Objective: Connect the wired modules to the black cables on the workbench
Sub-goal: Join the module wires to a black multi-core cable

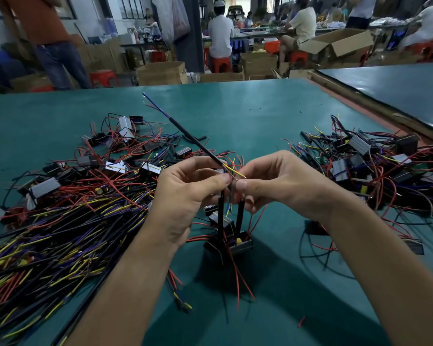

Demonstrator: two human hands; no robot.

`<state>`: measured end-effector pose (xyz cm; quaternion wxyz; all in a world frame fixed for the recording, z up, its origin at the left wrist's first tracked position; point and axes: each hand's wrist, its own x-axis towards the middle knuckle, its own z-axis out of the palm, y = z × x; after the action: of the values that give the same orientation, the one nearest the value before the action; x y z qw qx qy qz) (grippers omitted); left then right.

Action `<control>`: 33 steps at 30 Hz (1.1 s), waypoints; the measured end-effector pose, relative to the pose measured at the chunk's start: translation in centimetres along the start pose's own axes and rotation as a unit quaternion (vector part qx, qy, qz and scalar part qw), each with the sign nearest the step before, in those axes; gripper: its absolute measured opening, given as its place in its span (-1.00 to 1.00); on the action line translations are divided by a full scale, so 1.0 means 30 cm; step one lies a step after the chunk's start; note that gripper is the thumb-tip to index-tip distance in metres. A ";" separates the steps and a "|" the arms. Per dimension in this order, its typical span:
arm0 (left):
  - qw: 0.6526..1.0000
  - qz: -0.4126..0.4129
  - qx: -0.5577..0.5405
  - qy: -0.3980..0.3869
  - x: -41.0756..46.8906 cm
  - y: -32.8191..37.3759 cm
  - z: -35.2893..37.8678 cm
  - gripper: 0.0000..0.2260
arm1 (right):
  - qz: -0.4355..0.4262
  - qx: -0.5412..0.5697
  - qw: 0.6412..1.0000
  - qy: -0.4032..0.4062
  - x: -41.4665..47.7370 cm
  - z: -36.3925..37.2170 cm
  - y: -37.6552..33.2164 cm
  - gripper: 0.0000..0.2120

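On workbench (235, 108): cable heap (60, 233) left, module heap (373, 166) right; between them, left hand (185, 193) and right hand (278, 186) meeting above modules (231, 236), cable (193, 139) slanting away behind.

Straight ahead on the floor I see a brown cardboard box (161, 72), with more cartons beside it. At my far left a standing person (48, 28) in an orange top and jeans is cropped at the shoulders, and a red stool (103, 77) sits just beside their legs. A grey pillar (189, 33) rises in the middle distance, and a clear plastic bag (171, 16) hangs against its left side. Right of it a seated person (220, 33) in a white top has their back to me. Further right, someone in a pale yellow shirt (303, 23) sits near a large open carton (340, 43). A dark-topped second table (398, 91) fills my upper right.
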<state>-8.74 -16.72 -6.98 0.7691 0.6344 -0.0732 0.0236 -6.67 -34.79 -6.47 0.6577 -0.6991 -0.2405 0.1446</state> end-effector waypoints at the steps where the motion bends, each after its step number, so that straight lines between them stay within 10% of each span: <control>1: 1.000 0.002 0.001 -0.002 0.000 0.001 -0.001 -0.88 | 0.003 0.000 1.000 0.001 0.000 0.000 0.001 -0.82; 18: 0.997 0.054 0.043 0.028 0.002 -0.002 0.008 -0.84 | 0.032 0.047 0.998 0.018 -0.003 -0.028 -0.004 -0.58; 33: 0.996 0.067 0.052 0.003 0.002 -0.018 0.007 -0.91 | -0.006 -0.024 0.997 0.069 0.002 0.000 -0.013 -0.87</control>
<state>-8.62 -17.02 -7.45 0.7318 0.6674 -0.1121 0.0806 -6.67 -34.73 -6.09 0.6564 -0.7217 -0.2023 0.0860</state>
